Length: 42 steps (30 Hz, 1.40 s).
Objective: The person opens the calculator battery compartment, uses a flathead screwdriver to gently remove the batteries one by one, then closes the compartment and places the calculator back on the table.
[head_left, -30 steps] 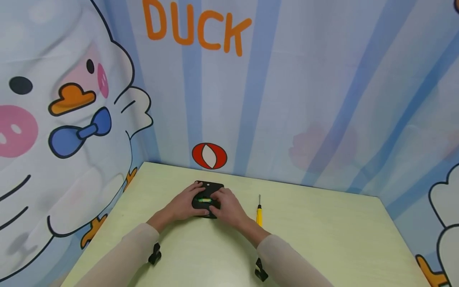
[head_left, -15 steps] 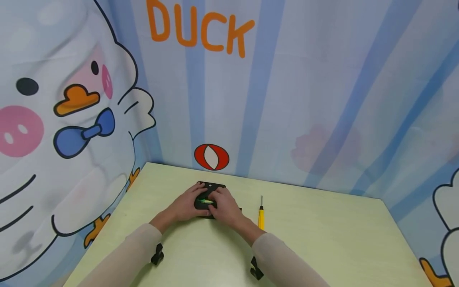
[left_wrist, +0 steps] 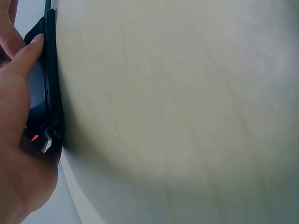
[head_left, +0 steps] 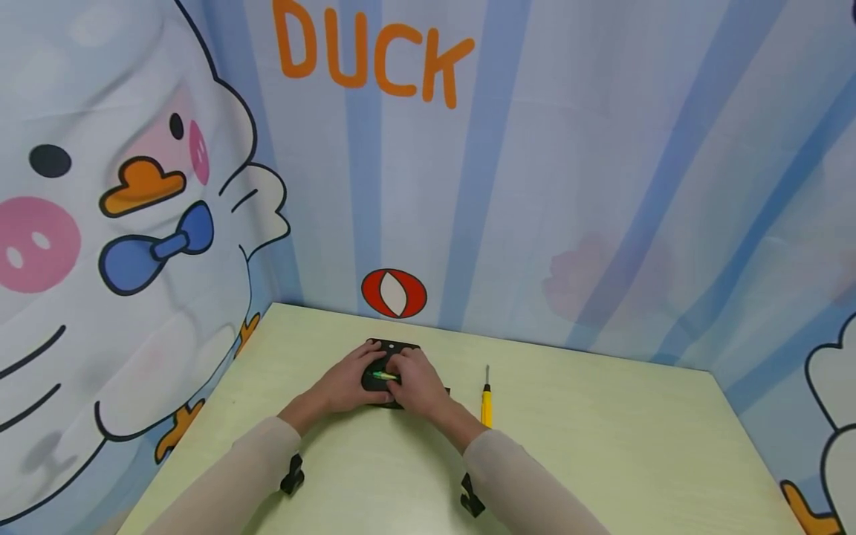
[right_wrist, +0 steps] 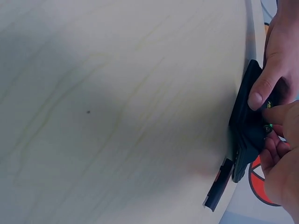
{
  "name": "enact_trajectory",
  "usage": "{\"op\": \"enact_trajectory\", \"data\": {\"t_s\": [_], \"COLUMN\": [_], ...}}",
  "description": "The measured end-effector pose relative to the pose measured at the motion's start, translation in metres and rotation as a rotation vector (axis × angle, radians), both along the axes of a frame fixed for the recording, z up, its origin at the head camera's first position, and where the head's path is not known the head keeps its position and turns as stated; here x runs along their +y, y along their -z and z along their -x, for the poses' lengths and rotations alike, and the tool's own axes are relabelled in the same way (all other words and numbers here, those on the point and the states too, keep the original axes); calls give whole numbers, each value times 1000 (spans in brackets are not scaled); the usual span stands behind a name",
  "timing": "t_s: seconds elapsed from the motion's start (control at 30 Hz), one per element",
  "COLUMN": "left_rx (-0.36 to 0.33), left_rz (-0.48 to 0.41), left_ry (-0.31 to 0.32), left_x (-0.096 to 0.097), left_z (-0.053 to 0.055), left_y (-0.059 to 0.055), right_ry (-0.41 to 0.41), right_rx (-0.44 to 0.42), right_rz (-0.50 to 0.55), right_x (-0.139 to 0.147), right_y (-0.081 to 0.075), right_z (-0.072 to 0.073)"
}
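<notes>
A flat black device [head_left: 394, 346] with rounded corners lies on the table, a green and yellow battery [head_left: 384, 376] at its middle. My left hand [head_left: 341, 385] holds the device from the left, fingers at its far side and thumb along its near edge; the left wrist view shows that thumb [left_wrist: 28, 58] on the black side. Over the device's right part, my right hand [head_left: 417, 383] pinches the battery's right end between thumb and curled fingers. The battery's round end [right_wrist: 267, 128] peeks out by the fingertips in the right wrist view. My right hand covers part of the device.
A narrow black cover piece [right_wrist: 218, 184] lies just beside the device, mostly behind my right hand in the head view. Farther right is a yellow-handled screwdriver [head_left: 487, 405], partly hidden by my sleeve. A duck-printed curtain [head_left: 521, 186] hangs behind the pale table [head_left: 602, 431].
The battery has gone from lying level to slightly tilted, its right end now in my right fingers. My right hand has shifted a little left over the device; my left stays put.
</notes>
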State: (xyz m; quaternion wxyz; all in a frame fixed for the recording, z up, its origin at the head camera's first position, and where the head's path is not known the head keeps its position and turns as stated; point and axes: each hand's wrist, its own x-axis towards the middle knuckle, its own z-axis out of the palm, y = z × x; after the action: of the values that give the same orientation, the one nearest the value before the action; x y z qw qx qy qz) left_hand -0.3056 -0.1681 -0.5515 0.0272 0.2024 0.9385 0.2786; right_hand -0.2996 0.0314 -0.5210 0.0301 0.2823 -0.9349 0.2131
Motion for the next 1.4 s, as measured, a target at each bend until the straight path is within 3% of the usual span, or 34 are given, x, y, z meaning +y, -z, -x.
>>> {"op": "enact_trajectory", "data": {"t_s": [0.33,0.57,0.83,1.03,1.27,1.4], "left_rx": [-2,9,7,-14,-24,-31], "left_rz": [4,-3,5,8,6,15], "left_ry": [2,5,-4,-19,-23,-29], "left_x": [2,3,1,2,2,2], "left_z": [-1,-1,-1,-1,0,0], "left_y": [-1,-2,-1,-1,1,1], "right_ry": [22,14,14,27,107,148], "right_rx": [-30,31,-39,-115,-224,-272], "right_rz": [-27,-35,-8,124,383,467], "right_x": [-2,-3,-3,0,12,23], "right_y": [-2,-4,-10,-10,-10,-8], "right_z": [0,-3,-5,-3,-7,-6]}}
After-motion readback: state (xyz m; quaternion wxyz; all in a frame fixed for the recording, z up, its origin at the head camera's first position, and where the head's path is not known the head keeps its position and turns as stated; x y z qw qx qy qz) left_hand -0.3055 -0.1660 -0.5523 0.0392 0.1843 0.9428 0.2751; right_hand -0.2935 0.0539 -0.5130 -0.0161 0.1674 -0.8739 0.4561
